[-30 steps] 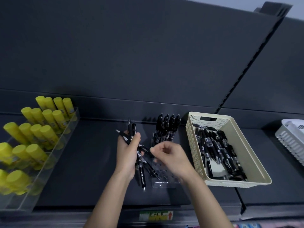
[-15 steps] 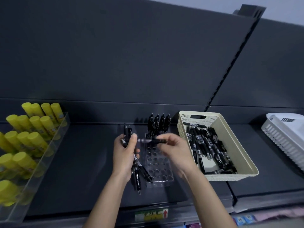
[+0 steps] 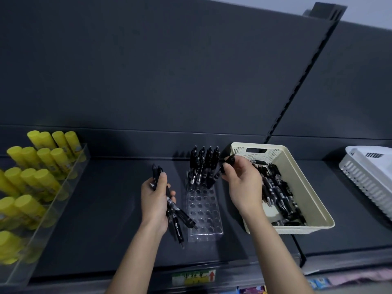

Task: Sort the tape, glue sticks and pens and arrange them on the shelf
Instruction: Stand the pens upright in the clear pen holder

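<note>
Shows a dark shelf (image 3: pixel 106 209) from above, with both hands over its middle. Grips in the left hand (image 3: pixel 157 200) a bundle of black pens (image 3: pixel 179 219), fingers curled round the barrels and thumb pressed along the top. Holds this bundle just left of a clear pen holder (image 3: pixel 204 221), tips slanting down toward the shelf's front edge. Pinches in the right hand (image 3: pixel 244 183) a single black pen (image 3: pixel 230 160) between thumb and fingertips, tilted, with its lower end at the holder's rear right corner; cannot tell whether seated in a hole. In the holder's rear rows: a cluster of upright pens (image 3: pixel 202 164), with the front rows of holes showing open. Just right of the holder: a cream basket (image 3: pixel 297 166) with loose pens (image 3: pixel 277 192) heaped inside, partly hidden by the right forearm. At far left: yellow glue sticks (image 3: pixel 42 164) standing in rows in a clear tray (image 3: pixel 63 198). At far right: a white basket (image 3: pixel 369 177), cut off by the frame. On the shelf's front lip: a price label (image 3: pixel 194 277).
</note>
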The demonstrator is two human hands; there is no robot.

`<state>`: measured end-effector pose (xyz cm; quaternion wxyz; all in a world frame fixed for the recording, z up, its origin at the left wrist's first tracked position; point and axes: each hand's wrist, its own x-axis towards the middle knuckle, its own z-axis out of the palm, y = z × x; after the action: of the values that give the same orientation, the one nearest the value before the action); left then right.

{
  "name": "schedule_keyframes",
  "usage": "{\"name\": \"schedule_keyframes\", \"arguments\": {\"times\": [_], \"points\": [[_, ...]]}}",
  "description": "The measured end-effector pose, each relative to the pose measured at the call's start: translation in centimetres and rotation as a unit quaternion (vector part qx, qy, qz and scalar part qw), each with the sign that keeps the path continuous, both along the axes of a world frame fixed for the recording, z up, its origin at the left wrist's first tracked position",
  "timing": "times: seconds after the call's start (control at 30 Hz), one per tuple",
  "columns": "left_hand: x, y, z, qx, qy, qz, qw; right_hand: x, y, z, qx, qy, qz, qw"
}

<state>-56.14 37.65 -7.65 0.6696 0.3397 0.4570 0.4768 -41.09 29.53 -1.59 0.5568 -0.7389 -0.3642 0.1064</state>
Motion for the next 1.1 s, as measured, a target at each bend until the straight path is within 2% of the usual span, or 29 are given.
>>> {"name": "schedule_keyframes", "arguments": {"times": [0.07, 0.2, 0.33, 0.47, 0.73, 0.87, 0.93, 1.0, 1.03, 1.1], "points": [[-0.1, 0.0, -0.1, -0.001, -0.006, 0.000, 1.000, -0.3, 0.2, 0.2, -0.011, -0.044, -0.002, 0.999], [-0.5, -0.1, -0.2, -0.007, -0.011, 0.007, 1.000, -0.2, 0.6, 0.3, -0.004, -0.056, -0.013, 0.998], [-0.7, -0.2, -0.1, -0.007, -0.011, 0.006, 1.000, -0.4, 1.1, -0.5, -0.048, -0.147, 0.000, 0.988], [-0.5, -0.3, 0.2, -0.001, -0.008, -0.001, 1.000, -0.8, 1.2, -2.1, -0.095, -0.162, 0.027, 0.982], [0.0, -0.5, 0.7, -0.001, 0.001, 0.000, 1.000, -0.2, 1.4, -2.2, -0.114, -0.193, 0.076, 0.972], [0.1, -0.7, 1.1, 0.005, -0.001, -0.003, 1.000, -0.4, 1.4, -1.8, -0.131, -0.186, 0.076, 0.971], [0.1, -0.7, 1.4, 0.013, -0.003, 0.000, 1.000, -0.7, 0.7, -1.6, -0.118, -0.177, 0.029, 0.977], [0.2, -0.7, 1.7, 0.020, -0.011, 0.006, 1.000, -1.4, -0.6, -1.3, -0.089, -0.122, 0.001, 0.989], [0.4, -0.6, 1.9, 0.022, -0.016, 0.014, 1.000, -1.7, -1.0, -0.9, -0.093, -0.078, 0.028, 0.992], [0.8, -0.6, 2.2, 0.029, -0.019, 0.037, 0.999, -2.5, -1.5, -0.4, -0.149, 0.005, 0.149, 0.977]]}}
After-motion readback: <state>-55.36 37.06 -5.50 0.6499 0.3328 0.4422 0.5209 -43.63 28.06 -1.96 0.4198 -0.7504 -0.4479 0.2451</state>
